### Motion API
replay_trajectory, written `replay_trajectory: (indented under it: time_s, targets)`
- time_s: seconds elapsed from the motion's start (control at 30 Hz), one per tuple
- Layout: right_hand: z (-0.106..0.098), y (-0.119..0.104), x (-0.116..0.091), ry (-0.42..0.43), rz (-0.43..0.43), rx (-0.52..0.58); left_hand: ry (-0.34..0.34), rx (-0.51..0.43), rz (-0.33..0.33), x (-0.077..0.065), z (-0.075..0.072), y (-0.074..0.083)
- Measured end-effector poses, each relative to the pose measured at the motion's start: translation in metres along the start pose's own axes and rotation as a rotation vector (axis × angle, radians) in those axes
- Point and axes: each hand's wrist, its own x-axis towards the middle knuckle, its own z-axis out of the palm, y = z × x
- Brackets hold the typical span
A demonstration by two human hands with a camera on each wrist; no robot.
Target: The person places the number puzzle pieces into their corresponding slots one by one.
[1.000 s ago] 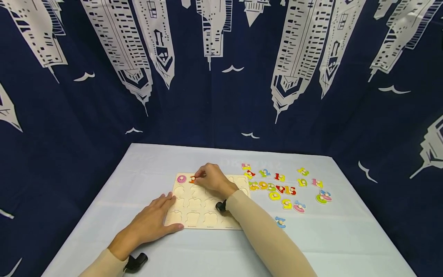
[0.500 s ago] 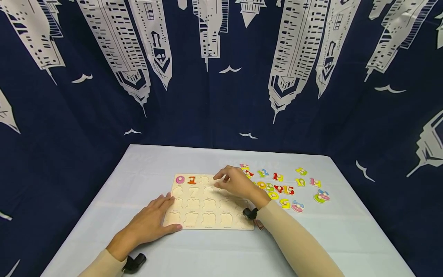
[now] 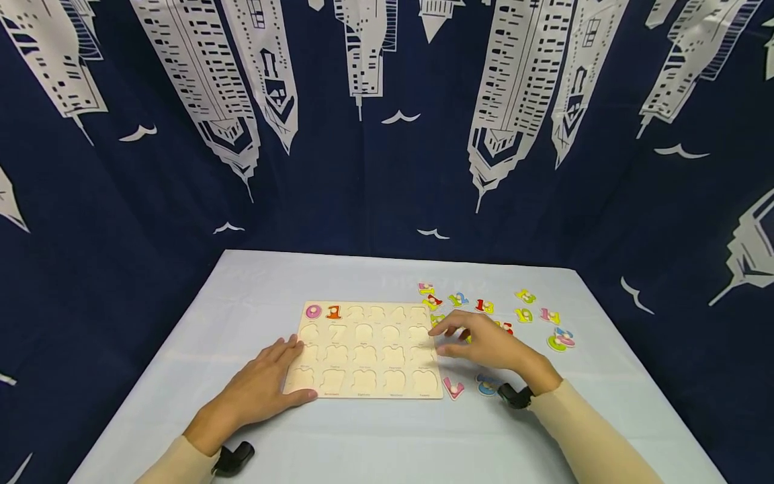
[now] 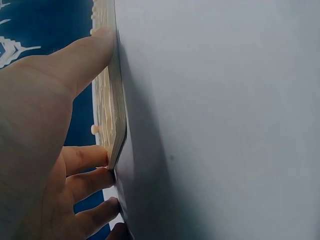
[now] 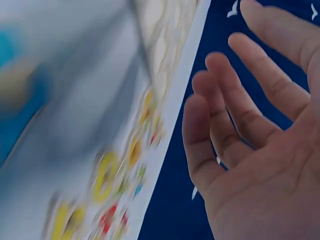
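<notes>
A wooden number puzzle board (image 3: 387, 396) lies on the white table, with a pink 0 (image 3: 308, 312) and an orange 1 (image 3: 334, 313) in its top left slots. My left hand (image 3: 256, 383) rests at the board's lower left corner. In the left wrist view, its thumb (image 4: 90, 52) lies on the board's edge and its fingertips touch the side. My right hand (image 3: 492, 341) hovers over the right edge of the board, fingers relaxed and nothing held, hiding some of the loose number pieces. Its spread fingers (image 5: 250, 125) are bare in the right wrist view.
Loose knobbed number pieces lie right of the board, among them a green one (image 3: 524, 316), a red and yellow one (image 3: 484, 306) and a pink one (image 3: 550, 316). A V-shaped pink piece (image 3: 453, 388) and a blue piece (image 3: 486, 385) lie nearer. A dark blue printed cloth (image 3: 363, 181) hangs behind.
My right hand has let go of the orange 1, now in its slot, and moved right across the board to its right edge. The left hand has stayed on the board.
</notes>
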Motion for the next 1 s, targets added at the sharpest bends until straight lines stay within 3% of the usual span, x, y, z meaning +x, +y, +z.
replay_trajectory:
  time_s: [0.3, 0.47, 0.7, 1.0]
  targets:
    - [-0.019, 0.032, -0.056, -0.067, 0.088, 0.032, 0.004, 0.016, -0.007, -0.001, -0.003, -0.002]
    - [-0.025, 0.042, -0.077, -0.112, 0.122, 0.084, 0.003, 0.018, -0.007, -0.001, -0.002, -0.003]
    - [-0.025, 0.051, -0.083, -0.170, 0.069, 0.133, 0.009, 0.015, -0.004, -0.001, -0.003, -0.002]
    - [-0.017, 0.052, -0.081, -0.148, 0.019, 0.141, 0.001, 0.005, -0.007, 0.000, -0.002, 0.000]
